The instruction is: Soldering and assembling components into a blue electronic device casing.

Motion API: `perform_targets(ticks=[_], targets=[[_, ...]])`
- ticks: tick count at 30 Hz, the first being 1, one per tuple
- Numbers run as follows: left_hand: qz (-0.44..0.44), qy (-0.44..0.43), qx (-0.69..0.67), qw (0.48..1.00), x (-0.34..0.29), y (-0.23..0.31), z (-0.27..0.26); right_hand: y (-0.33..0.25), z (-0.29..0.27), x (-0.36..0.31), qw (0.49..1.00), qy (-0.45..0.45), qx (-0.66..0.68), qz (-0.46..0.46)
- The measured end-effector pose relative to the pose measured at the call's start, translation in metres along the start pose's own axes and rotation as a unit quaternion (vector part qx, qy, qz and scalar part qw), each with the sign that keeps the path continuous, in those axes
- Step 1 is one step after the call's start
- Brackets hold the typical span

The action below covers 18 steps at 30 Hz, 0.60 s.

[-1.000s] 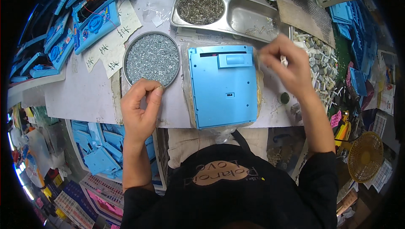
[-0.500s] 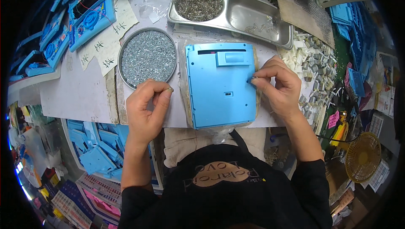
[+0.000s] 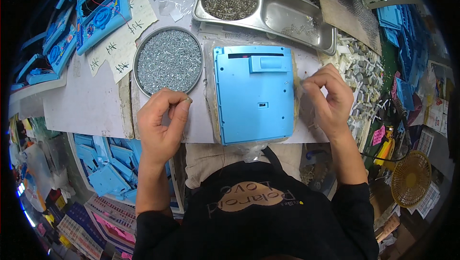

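A light blue plastic housing (image 3: 249,102) lies flat in front of me, with a slot and a raised block near its far edge and several small dark holes. A tiny bright piece, seemingly a screw (image 3: 286,82), shows near its right edge. My right hand (image 3: 331,98) hovers just right of the housing, thumb and finger pinched together. My left hand (image 3: 164,123) is pinched too, between the housing and a round metal dish (image 3: 202,63) full of small silvery screws (image 3: 167,61). Whatever either pinch holds is too small to make out.
A steel compartment tray (image 3: 266,29) with small springs stands at the back. White and grey small parts (image 3: 357,68) are heaped on the right. Wired blue housings (image 3: 103,20) crowd the far left. A box of blue panels (image 3: 112,176) sits below left.
My right hand has drawn back to the right, off the housing's edge. My left hand has shifted slightly left, still pinched. The whole view has moved a little.
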<state>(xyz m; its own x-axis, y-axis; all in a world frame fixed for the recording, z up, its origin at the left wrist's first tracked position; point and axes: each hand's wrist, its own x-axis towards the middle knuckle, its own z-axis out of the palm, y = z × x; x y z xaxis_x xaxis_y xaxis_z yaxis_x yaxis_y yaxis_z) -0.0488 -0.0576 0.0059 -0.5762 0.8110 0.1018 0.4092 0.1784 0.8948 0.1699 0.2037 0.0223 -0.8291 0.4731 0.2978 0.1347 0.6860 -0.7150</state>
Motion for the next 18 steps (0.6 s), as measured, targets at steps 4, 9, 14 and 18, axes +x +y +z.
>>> perform_targets(ticks=[4, 9, 14, 18], targets=[[0.053, 0.009, 0.047, 0.997, 0.005, 0.004, 0.007, -0.01, -0.002, -0.004, 0.99, -0.005, -0.121, -0.076], [0.07, 0.006, 0.058, 0.996, 0.007, 0.011, 0.016, -0.019, 0.006, 0.001, 0.98, 0.003, -0.161, -0.12], [0.058, 0.002, 0.06, 0.996, 0.003, 0.008, 0.015, -0.017, 0.004, 0.002, 0.987, -0.025, -0.114, -0.109], [0.052, 0.008, 0.056, 0.997, 0.001, 0.007, 0.012, -0.023, 0.001, 0.012, 0.986, -0.073, -0.116, -0.093]])
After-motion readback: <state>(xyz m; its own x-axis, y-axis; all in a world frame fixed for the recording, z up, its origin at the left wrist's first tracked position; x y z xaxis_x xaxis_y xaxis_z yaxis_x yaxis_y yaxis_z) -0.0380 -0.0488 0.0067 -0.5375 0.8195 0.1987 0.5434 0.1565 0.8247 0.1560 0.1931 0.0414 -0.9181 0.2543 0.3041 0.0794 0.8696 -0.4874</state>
